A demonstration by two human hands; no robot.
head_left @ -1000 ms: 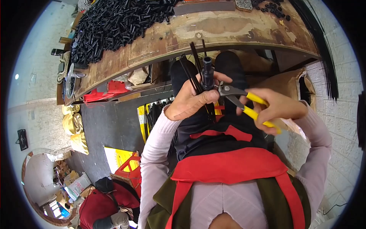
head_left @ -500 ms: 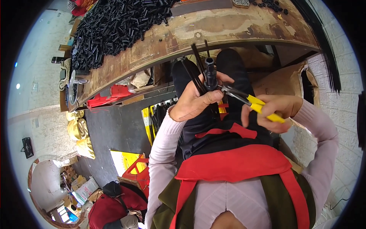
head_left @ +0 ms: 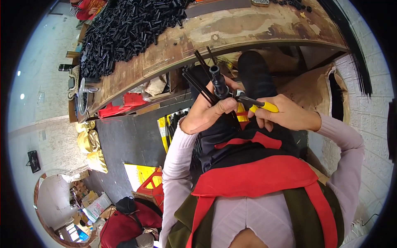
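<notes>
I observe my left hand (head_left: pixel 206 113) closed around a short black tubular fitting (head_left: pixel 218 82), held upright with its open end pointing toward twelve o'clock, and the same fist traps several thin black rods (head_left: pixel 199 80) that fan out toward eleven o'clock. My right hand (head_left: pixel 285 115), at three o'clock from the left, is clenched on the yellow-handled pliers (head_left: pixel 252 103); the metal nose reaches toward nine o'clock and meets the base of the fitting just above my left thumb, though I cannot tell whether the nose bites the fitting or a rod end. In my judgement the step is done well by keeping the left grip firm and low, so the fitting does not twist, squeezing the pliers squarely, and keeping the thumb off the nose, which is the pinch risk here. Both hands work over my lap, against a black garment and a red apron (head_left: pixel 256 177). At twelve o'clock runs the worn wooden bench (head_left: pixel 264 29); at eleven o'clock on it lies a heap of black tubes (head_left: pixel 128 29). A brown sack (head_left: pixel 314 89) stands at two o'clock.
</notes>
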